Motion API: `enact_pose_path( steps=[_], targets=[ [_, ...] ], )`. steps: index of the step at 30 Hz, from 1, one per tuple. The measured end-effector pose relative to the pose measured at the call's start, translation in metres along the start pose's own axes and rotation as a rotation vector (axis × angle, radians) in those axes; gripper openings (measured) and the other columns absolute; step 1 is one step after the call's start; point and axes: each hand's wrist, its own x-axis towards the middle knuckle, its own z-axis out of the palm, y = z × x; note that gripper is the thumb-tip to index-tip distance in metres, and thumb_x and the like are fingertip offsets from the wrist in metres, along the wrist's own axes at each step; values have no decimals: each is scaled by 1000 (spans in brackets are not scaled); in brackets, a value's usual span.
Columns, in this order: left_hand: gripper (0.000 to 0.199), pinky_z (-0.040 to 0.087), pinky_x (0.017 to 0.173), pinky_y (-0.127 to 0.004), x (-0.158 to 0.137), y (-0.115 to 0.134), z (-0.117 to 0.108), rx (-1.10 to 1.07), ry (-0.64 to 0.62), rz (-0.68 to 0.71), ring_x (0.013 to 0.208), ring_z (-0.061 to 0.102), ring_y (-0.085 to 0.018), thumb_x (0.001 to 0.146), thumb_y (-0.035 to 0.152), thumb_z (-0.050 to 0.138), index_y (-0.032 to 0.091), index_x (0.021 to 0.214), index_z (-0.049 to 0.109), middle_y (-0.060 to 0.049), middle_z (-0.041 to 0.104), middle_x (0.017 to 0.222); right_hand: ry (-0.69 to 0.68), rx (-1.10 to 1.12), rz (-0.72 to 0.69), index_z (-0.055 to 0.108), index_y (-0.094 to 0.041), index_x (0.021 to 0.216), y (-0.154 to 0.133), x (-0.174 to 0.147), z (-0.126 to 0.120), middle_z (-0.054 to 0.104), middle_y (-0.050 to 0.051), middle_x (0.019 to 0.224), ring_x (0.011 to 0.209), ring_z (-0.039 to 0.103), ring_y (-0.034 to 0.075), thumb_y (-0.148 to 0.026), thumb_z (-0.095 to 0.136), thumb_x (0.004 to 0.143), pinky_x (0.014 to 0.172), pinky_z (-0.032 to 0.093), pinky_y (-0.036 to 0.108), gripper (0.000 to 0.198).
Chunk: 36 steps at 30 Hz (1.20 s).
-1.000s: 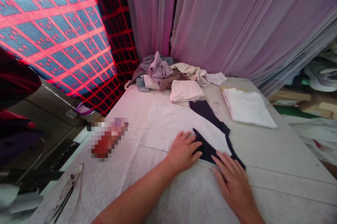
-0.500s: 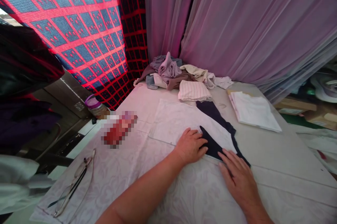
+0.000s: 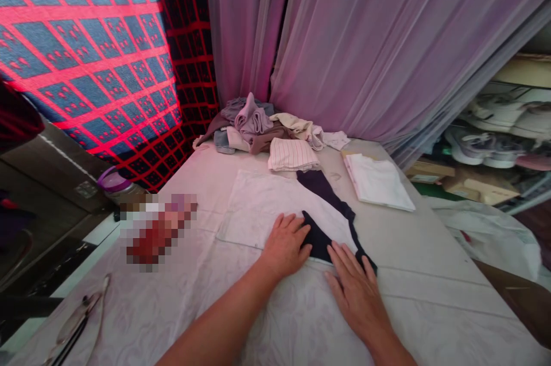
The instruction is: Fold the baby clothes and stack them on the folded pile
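Shirt [image 3: 275, 197] is lying flat in front of the striped cloth [image 3: 293, 155], left hand [image 3: 286, 244] and right hand [image 3: 356, 291] resting open on it, probably smoothing, so next move's needing light pressure imo.

Matt cloth garment [image 3: 275, 197], sheer gauzy curtain [image 3: 365, 39], coarsely woven drape [image 3: 107, 56], matt cardboard box [image 3: 480, 185]

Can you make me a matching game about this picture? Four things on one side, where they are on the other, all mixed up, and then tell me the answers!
Things:
1. Left hand
2. Striped folded cloth
3. Glasses
4. White folded cloth

Places:
A. Near the table's right edge
B. Just in front of the clothes pile
C. Palm-down on the white-and-dark garment
D. At the table's near left

Right pairs: 1-C, 2-B, 3-D, 4-A
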Motion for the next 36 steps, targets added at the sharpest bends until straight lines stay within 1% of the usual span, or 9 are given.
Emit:
enact_pose_path(
  steps=[3, 7, 12, 18, 21, 26, 28, 32, 36],
  targets=[
    [48, 22, 114, -53, 2, 1, 0, 35, -38, 1, 133, 38, -29, 88, 39, 51, 23, 134, 50, -8, 50, 140, -37, 10, 32, 47, -21, 138, -3, 1, -2, 48, 8, 142, 134, 38, 24, -45, 31, 95, 110, 22, 51, 51],
    [47, 21, 113, -56, 2, 2, -2, 69, -65, 29, 135, 36, -30, 90, 35, 49, 29, 136, 47, -6, 49, 142, -55, 30, 47, 48, -22, 138, -3, 2, -3, 47, 7, 143, 134, 38, 25, -45, 31, 96, 110, 21, 51, 51],
    [43, 18, 114, -55, 2, 2, -6, 42, -65, 56, 134, 37, -27, 90, 30, 49, 31, 133, 51, -1, 53, 138, -84, 58, 40, 47, -23, 139, -1, 3, -3, 46, 7, 144, 134, 38, 26, -45, 33, 96, 110, 24, 52, 50],
    [45, 18, 115, -54, 3, -3, -4, 55, -80, 65, 135, 37, -25, 89, 27, 51, 33, 133, 51, -2, 56, 135, -81, 78, 65, 46, -26, 139, -8, 6, -12, 45, 6, 145, 135, 37, 25, -42, 33, 96, 111, 25, 52, 47],
    [46, 19, 114, -53, 5, -4, -1, 99, -91, 57, 138, 32, -26, 90, 31, 48, 30, 136, 48, -4, 54, 138, -112, 80, 78, 46, -26, 140, -11, 8, -18, 43, 5, 146, 136, 35, 26, -42, 34, 96, 112, 24, 52, 48],
    [52, 20, 114, -54, 8, 0, 0, 189, -124, 19, 141, 27, -28, 89, 33, 45, 20, 140, 43, -9, 44, 146, -170, 84, 104, 44, -27, 141, -9, 9, -24, 40, 3, 148, 138, 32, 26, -42, 33, 96, 112, 22, 54, 49],
    [56, 21, 114, -54, 9, 3, 0, 217, -140, 0, 141, 26, -29, 88, 31, 45, 18, 142, 40, -10, 41, 148, -164, 84, 119, 43, -27, 141, -7, 7, -23, 40, 2, 148, 138, 31, 25, -43, 32, 96, 112, 22, 54, 49],
    [60, 20, 115, -52, 12, 6, 1, 237, -143, -37, 141, 26, -28, 85, 29, 46, 17, 143, 37, -10, 36, 151, -135, 73, 158, 44, -26, 140, -2, 5, -19, 40, 3, 148, 138, 31, 25, -42, 32, 96, 112, 22, 54, 49],
    [62, 22, 114, -51, 14, 9, -1, 255, -124, -94, 143, 21, -31, 84, 30, 49, 13, 143, 38, -13, 25, 155, -138, 80, 170, 44, -25, 141, -3, 7, -23, 39, 5, 148, 138, 31, 26, -41, 33, 95, 112, 20, 57, 50]
  ],
)
